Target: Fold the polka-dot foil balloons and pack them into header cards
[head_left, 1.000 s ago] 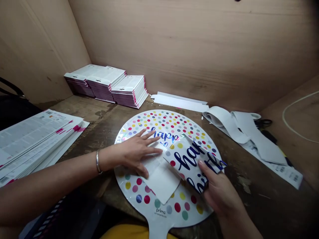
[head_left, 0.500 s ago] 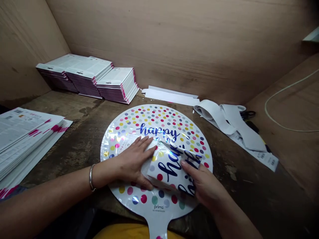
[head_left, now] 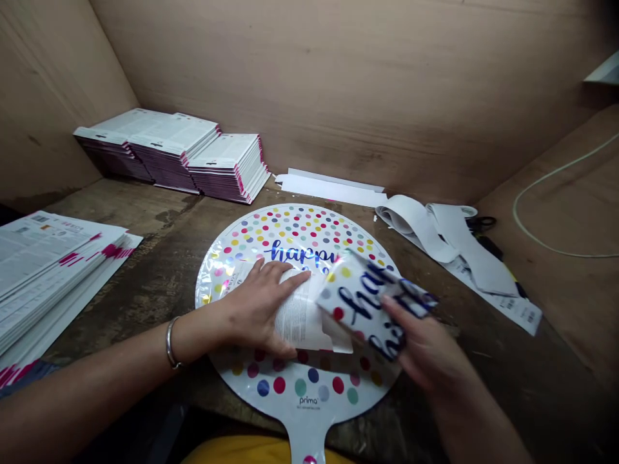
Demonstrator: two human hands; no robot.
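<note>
A round flat white foil balloon [head_left: 300,386] with coloured dots and blue "happy" lettering lies on the table, its tail toward me. My left hand [head_left: 264,309], fingers spread and thumb apart, holds a white printed paper envelope [head_left: 302,316] down over the balloon's middle. The envelope's right end is open. In my right hand [head_left: 418,341] is a folded foil balloon [head_left: 362,296] with the same dots and lettering, pinched under the thumb. It is blurred, tilted, and just right of the envelope's end. The right fingers under it are hidden.
Stacks of printed envelopes [head_left: 227,154] stand against the back wooden wall. More printed sheets [head_left: 53,258] are piled at left. A white paper strip [head_left: 329,188] and a curled label roll [head_left: 445,238] lie behind and right. Black-handled scissors [head_left: 481,223] sit beside the roll.
My right hand has moved right and slightly up with the folded balloon, which now stands apart from the envelope and uncovers its right end. My left hand has stayed nearly in place.
</note>
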